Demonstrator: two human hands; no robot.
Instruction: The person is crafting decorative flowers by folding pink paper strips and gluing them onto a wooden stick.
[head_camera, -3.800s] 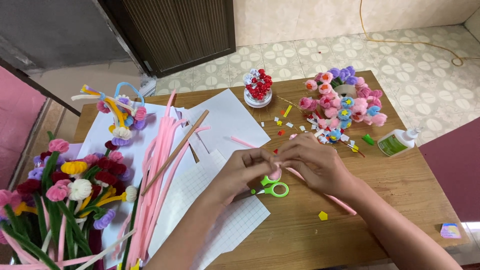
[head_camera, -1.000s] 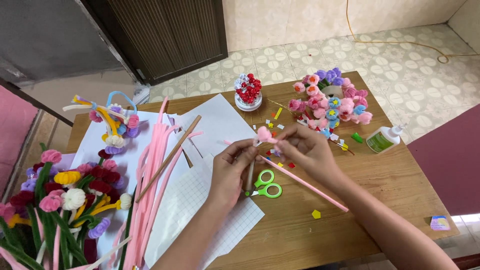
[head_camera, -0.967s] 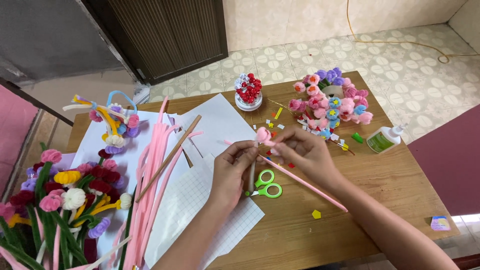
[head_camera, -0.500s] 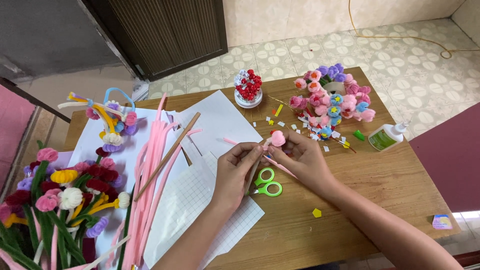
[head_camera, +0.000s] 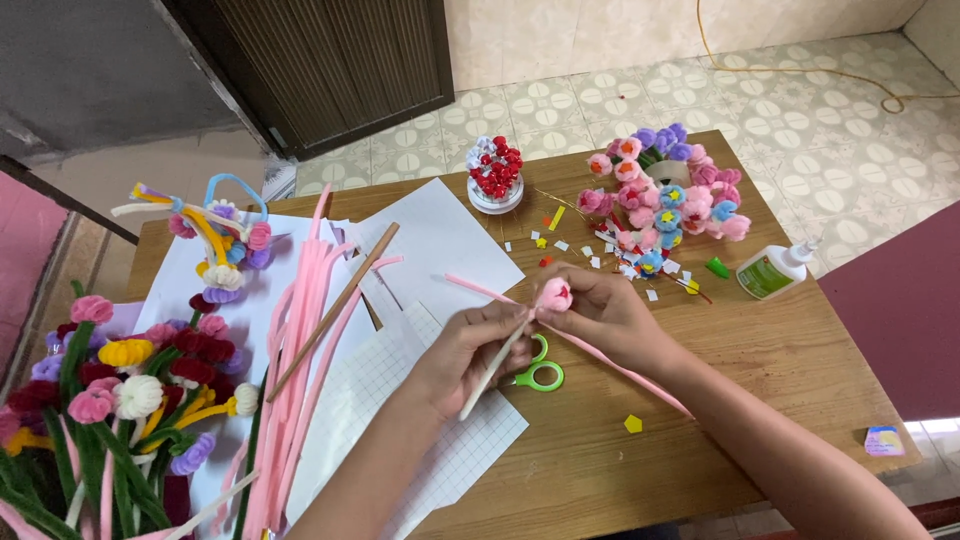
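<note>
Two hands meet over the table (head_camera: 800, 360). The right hand (head_camera: 600, 310) is closed around a pink bud (head_camera: 556, 294), which sits lower than it did a moment ago. The left hand (head_camera: 470, 350) pinches a pale stick (head_camera: 490, 375) under it. The bud's long pink stem (head_camera: 620, 365) now trails right, past the green scissors (head_camera: 535, 372).

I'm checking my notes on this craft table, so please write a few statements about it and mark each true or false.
1. The right hand holds a pink flower bud. True.
2. The left hand holds a thin stick. True.
3. The green scissors are in the right hand's grip. False: they lie on the table under the hands.
4. The glue bottle stands upright. False: it lies on its side.
5. Pink fuzzy wires lie left of the hands. True.
</note>
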